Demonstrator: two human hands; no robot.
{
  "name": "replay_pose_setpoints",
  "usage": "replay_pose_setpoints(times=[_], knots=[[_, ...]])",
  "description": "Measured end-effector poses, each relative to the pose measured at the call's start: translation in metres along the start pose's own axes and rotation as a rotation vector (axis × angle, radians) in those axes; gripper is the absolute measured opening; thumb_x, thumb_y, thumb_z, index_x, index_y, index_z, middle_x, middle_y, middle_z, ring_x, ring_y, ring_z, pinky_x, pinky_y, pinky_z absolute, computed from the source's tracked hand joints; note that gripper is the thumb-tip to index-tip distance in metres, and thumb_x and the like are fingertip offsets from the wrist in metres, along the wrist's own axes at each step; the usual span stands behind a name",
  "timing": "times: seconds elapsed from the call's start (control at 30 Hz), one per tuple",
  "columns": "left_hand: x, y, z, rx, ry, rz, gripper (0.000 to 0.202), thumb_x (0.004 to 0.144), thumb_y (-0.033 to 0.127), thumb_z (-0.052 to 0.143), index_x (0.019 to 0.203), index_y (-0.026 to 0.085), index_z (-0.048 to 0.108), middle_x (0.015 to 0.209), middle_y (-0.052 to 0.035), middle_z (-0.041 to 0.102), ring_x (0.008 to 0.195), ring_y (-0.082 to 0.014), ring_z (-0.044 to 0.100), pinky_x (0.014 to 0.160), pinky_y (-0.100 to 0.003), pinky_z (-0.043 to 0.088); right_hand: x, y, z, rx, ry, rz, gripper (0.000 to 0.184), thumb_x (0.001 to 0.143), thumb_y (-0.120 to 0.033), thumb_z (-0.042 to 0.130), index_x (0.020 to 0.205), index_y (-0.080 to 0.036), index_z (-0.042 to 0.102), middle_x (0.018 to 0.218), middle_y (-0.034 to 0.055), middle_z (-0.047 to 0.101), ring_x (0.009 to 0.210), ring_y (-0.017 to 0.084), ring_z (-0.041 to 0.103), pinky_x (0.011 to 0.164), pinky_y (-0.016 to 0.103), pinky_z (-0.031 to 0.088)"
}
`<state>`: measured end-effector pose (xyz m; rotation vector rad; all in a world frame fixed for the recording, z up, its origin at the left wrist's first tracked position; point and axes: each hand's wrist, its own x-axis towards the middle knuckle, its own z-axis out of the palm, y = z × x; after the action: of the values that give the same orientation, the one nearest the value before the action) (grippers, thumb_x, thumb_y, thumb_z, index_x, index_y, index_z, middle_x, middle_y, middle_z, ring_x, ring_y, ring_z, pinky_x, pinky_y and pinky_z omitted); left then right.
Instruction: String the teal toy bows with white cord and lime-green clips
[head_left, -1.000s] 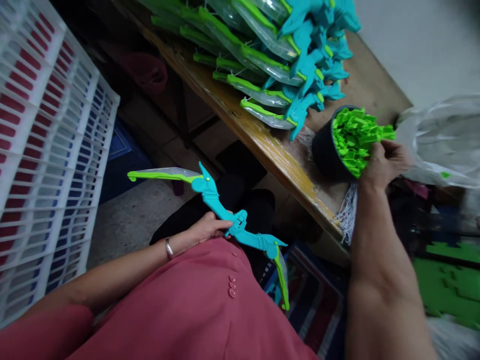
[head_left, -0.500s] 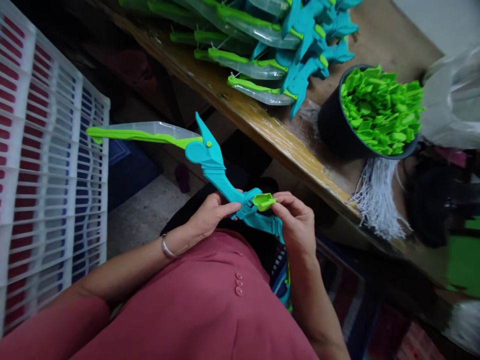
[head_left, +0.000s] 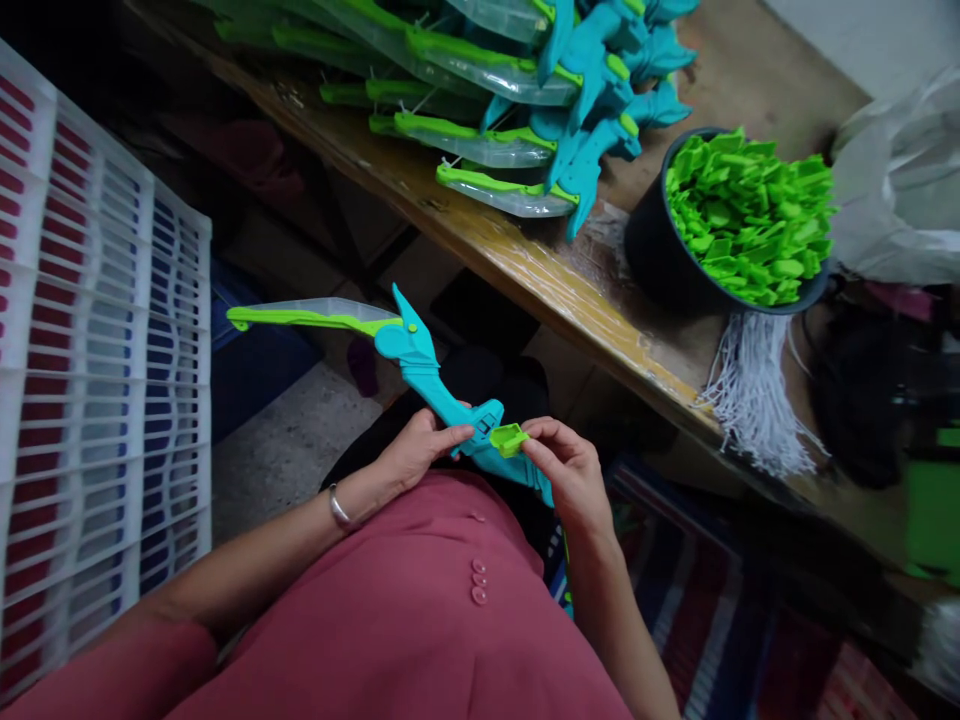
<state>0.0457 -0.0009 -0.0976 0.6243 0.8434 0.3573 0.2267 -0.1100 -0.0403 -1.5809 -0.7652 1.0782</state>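
Note:
A teal and green toy bow (head_left: pixel 409 352) lies across my lap. My left hand (head_left: pixel 417 446) grips its teal middle handle, fingers wrapped round it. My right hand (head_left: pixel 568 470) pinches a small green plastic piece (head_left: pixel 508 438) and holds it against the handle's middle. One clear limb with a green edge points out to the left; the other limb is mostly hidden behind my right wrist. A black pot (head_left: pixel 660 265) heaped with the same green pieces (head_left: pixel 750 215) stands on the wooden bench (head_left: pixel 540 280).
Several finished toy bows (head_left: pixel 510 90) are stacked at the bench's far end. White cords (head_left: pixel 750 400) hang off the bench edge below the pot. A clear plastic bag (head_left: pixel 892 190) lies at right. A white slatted crate (head_left: pixel 90 380) stands at left.
A second ago my right hand was in the pot of green pieces. It has come back holding one piece and now presses it at the bow's handle; the bow has dropped slightly lower.

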Motion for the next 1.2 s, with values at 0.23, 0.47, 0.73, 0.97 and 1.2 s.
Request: replay_pose_setpoints(times=[0.23, 0.47, 0.73, 0.97, 1.2], knots=[[0.000, -0.014, -0.007, 0.005, -0.015, -0.063, 0.073, 0.062, 0.036, 0.093, 0.125, 0.018, 0.060, 0.106, -0.0076, 0.071, 0.079, -0.0180, 0.067, 0.058, -0.025, 0.049, -0.004, 0.023, 0.019, -0.066, -0.063, 0.024, 0.020, 0.087, -0.042, 0.076, 0.086, -0.022, 0.072, 0.085, 0.0025, 0.070, 0.076, 0.018, 0.061, 0.072, 0.029, 0.050], [0.000, -0.021, -0.011, 0.073, -0.031, -0.054, 0.063, 0.070, 0.032, 0.088, 0.124, 0.015, 0.060, 0.099, -0.0069, 0.072, 0.076, -0.0176, 0.068, 0.056, -0.024, 0.054, -0.006, 0.034, 0.026, -0.056, -0.079, 0.044, 0.023, 0.087, -0.044, 0.074, 0.099, -0.024, 0.072, 0.082, 0.0007, 0.069, 0.073, 0.017, 0.062, 0.067, 0.027, 0.050], [0.000, -0.020, -0.006, 0.155, 0.011, -0.039, 0.062, 0.066, 0.030, 0.090, 0.119, 0.014, 0.062, 0.088, -0.0041, 0.070, 0.073, -0.0193, 0.069, 0.054, -0.027, 0.057, -0.010, 0.031, 0.020, -0.138, -0.121, -0.028, 0.021, 0.095, -0.041, 0.065, 0.104, -0.028, 0.078, 0.087, 0.0034, 0.071, 0.076, 0.020, 0.064, 0.072, 0.032, 0.054], [0.001, -0.022, -0.004, 0.195, 0.102, 0.001, 0.056, 0.065, 0.025, 0.091, 0.114, 0.014, 0.066, 0.088, -0.0028, 0.072, 0.076, -0.0188, 0.069, 0.069, -0.030, 0.058, -0.028, 0.010, 0.041, -0.255, -0.192, -0.172, 0.021, 0.093, -0.028, 0.065, 0.107, -0.035, 0.079, 0.090, 0.0052, 0.070, 0.085, 0.025, 0.063, 0.082, 0.040, 0.051], [-0.001, -0.021, -0.009, 0.129, 0.020, -0.038, 0.067, 0.063, 0.033, 0.091, 0.119, 0.013, 0.061, 0.092, -0.0060, 0.070, 0.072, -0.0192, 0.067, 0.053, -0.028, 0.057, -0.020, 0.021, 0.027, 0.139, -0.061, 0.044, 0.018, 0.085, -0.025, 0.048, 0.068, -0.024, 0.055, 0.066, -0.0002, 0.051, 0.057, 0.016, 0.049, 0.047, 0.026, 0.039]])
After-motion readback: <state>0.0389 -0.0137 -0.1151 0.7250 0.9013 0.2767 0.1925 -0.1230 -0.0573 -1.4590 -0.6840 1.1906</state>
